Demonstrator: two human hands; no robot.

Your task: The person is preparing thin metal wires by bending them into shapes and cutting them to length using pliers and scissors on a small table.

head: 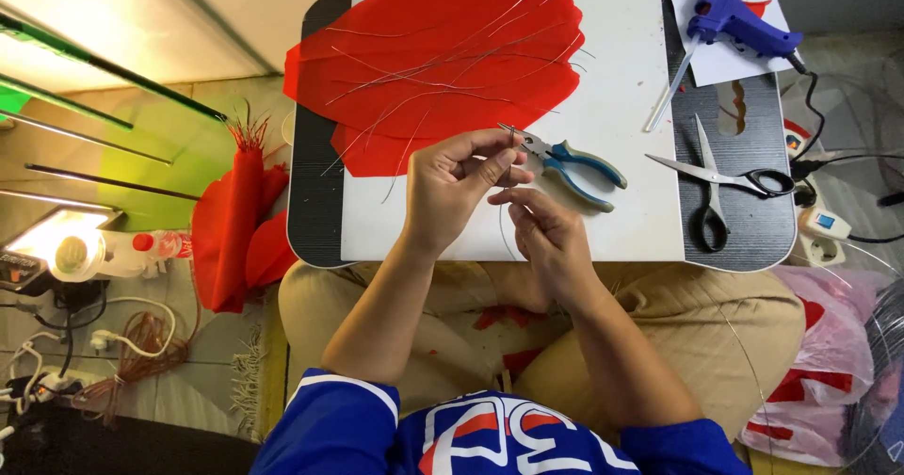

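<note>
My left hand and my right hand meet over the near edge of a white board, both pinching a thin silver wire between fingertips. Just beyond the fingers lie blue-handled pliers on the board. Red fabric pieces with several thin wires across them cover the board's far left part.
Black-handled scissors lie open at the right of the small black table. A blue glue gun rests on paper at the far right. Rolled red fabric stands left of the table. Cables, a power strip and plastic bags sit around on the floor.
</note>
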